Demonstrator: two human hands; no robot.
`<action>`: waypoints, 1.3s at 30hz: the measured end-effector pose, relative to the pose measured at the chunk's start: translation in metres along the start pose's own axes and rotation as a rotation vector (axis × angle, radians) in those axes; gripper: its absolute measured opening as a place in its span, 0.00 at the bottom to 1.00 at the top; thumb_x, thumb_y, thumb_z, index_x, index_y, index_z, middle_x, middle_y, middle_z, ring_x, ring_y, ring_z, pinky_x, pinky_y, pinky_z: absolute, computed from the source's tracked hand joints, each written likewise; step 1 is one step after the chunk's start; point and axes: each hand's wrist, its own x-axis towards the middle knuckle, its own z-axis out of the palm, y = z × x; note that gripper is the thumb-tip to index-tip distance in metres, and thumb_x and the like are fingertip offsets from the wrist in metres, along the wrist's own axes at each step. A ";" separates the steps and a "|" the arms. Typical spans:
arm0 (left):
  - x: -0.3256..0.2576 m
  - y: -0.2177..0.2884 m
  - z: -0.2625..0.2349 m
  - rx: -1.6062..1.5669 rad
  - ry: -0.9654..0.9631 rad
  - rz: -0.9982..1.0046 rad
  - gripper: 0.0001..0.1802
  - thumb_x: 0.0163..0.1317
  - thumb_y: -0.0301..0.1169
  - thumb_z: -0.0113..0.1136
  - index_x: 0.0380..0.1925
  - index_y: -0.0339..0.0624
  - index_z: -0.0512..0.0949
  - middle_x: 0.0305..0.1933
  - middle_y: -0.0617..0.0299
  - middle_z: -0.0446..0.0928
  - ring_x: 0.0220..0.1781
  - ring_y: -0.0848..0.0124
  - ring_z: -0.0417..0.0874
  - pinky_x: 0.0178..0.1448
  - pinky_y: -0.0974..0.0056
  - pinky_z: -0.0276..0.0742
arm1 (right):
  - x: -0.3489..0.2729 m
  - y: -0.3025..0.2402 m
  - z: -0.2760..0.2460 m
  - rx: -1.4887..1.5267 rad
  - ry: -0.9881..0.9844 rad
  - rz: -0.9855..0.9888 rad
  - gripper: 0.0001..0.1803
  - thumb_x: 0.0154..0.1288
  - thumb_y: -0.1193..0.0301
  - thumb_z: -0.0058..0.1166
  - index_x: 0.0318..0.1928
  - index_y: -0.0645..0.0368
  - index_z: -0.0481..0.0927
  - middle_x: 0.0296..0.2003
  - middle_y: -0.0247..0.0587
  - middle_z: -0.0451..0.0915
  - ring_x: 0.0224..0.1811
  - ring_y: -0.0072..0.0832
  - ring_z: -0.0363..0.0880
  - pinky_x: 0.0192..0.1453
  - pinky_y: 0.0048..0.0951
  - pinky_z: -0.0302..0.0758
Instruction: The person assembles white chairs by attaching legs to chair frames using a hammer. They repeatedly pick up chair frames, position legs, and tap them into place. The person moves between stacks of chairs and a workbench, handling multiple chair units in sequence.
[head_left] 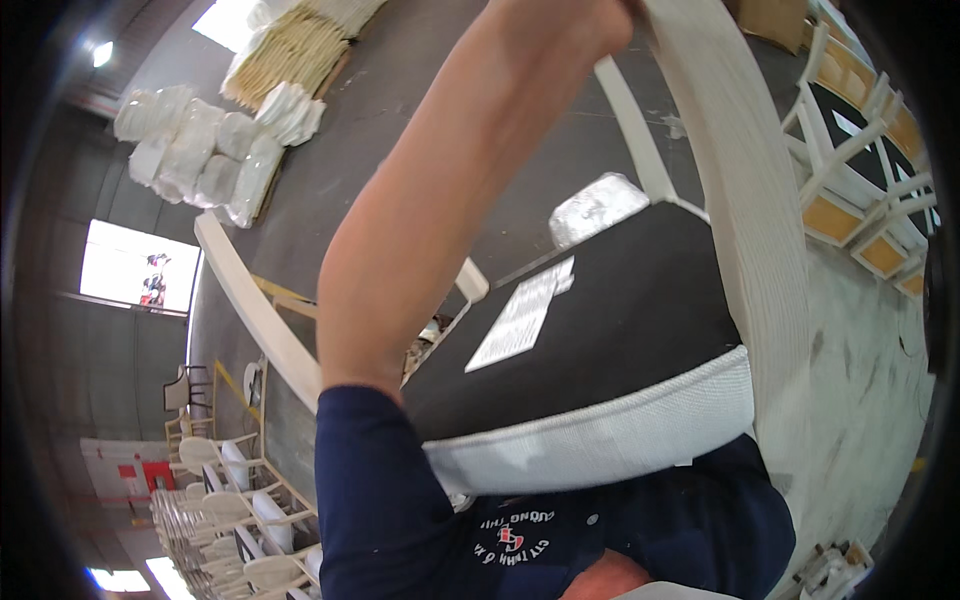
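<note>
Your left arm (440, 190) bends at the elbow and runs to the top edge of view. The fingers of both hands are out of view; you cannot tell their state. The chair (640, 300) sits before your chest, black underside exposed; your arm obscures part of it. Beyond: pale chairs (868, 158), right; wrapped bundles (205, 145), upper left.

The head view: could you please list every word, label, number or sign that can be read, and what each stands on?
Navy shirt: white lettering around a red-and-white emblem, legible in part, but not copied here.
White label on the black seat panel: rows of print, too small to read.
Labels on the chairs at right: any print too small to read.
Red wall panel: too blurred to read.
</note>
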 end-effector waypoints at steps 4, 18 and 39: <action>0.046 -0.033 0.022 -0.062 0.019 -0.063 0.10 0.62 0.33 0.58 0.34 0.36 0.73 0.24 0.59 0.73 0.24 0.63 0.77 0.27 0.61 0.75 | 0.013 -0.028 -0.001 0.110 0.032 -0.098 0.31 0.68 0.49 0.39 0.66 0.51 0.66 0.67 0.45 0.63 0.72 0.48 0.53 0.70 0.66 0.51; -0.173 -0.326 -0.056 0.455 -0.242 -0.006 0.22 0.34 0.27 0.76 0.33 0.41 0.77 0.30 0.54 0.80 0.33 0.56 0.84 0.38 0.62 0.79 | 0.044 -0.052 -0.018 0.239 0.272 -0.280 0.31 0.67 0.53 0.44 0.65 0.57 0.67 0.65 0.45 0.64 0.69 0.41 0.56 0.69 0.55 0.53; -0.165 -0.248 -0.041 0.481 -0.577 0.046 0.27 0.41 0.29 0.78 0.44 0.40 0.78 0.44 0.56 0.79 0.40 0.63 0.83 0.40 0.65 0.80 | -0.126 -0.061 0.123 -1.845 0.125 -1.147 0.23 0.65 0.66 0.57 0.59 0.62 0.74 0.53 0.48 0.76 0.45 0.33 0.80 0.47 0.30 0.79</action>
